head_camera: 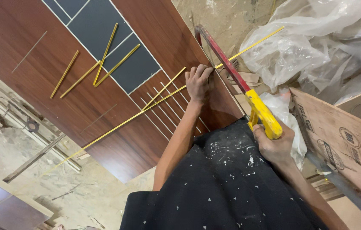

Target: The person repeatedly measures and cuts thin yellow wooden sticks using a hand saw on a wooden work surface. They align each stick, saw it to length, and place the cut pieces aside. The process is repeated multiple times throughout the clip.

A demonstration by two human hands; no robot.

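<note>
Dusty floor surrounds the brown door panel (103,110); your left hand (198,83) presses curled fingers on the long yellow strip (146,108) at its edge, right hand (274,147) fisted around the hacksaw (236,76).

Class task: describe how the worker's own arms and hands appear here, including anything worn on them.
Both arms are bare from above the elbow down; no sleeves reach them. The left hand and right hand wear no gloves, and no rings, watch or bands show. The dark garment below them has small pale specks and whitish dusty smears.
</note>
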